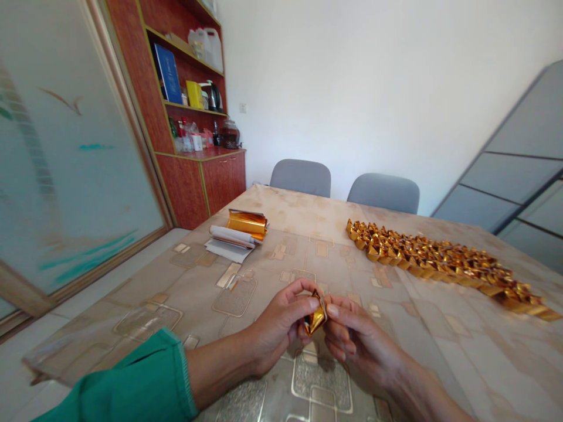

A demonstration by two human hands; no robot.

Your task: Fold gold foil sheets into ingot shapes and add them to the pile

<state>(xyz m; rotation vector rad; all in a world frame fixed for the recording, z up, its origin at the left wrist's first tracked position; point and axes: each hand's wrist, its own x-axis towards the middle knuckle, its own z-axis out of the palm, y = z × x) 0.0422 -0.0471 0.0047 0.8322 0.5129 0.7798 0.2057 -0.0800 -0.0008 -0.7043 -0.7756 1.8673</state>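
Observation:
Between my two hands is a small folded piece of gold foil paper, held just above the table near its front. My left hand pinches it from the left, thumb on top. The thumb and fingers of my right hand close on its right edge. Farther off to the right stand several rows of folded gold paper pieces, packed close together. A stack of gold foil sheets lies at the left back, curled, beside white-backed sheets.
The table has a patterned beige cover. Two grey chairs stand at its far side. A red-brown cabinet with bottles and a kettle is at the back left, near a frosted sliding door.

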